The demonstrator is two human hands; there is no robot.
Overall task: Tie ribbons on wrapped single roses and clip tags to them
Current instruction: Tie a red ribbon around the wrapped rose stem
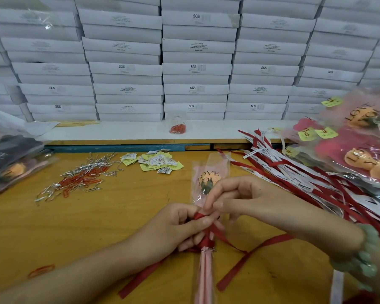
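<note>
Wrapped single rose [208,178] lies lengthwise on the wooden table [119,216], at the centre of the head view. The left hand [173,227] grips the red ribbon [257,246] at the stem and the right hand [244,194] pinches its loop (bow seemingly unfinished). No tag shows on it; paper tags [158,162] and clips [81,176] wait nearby.
</note>
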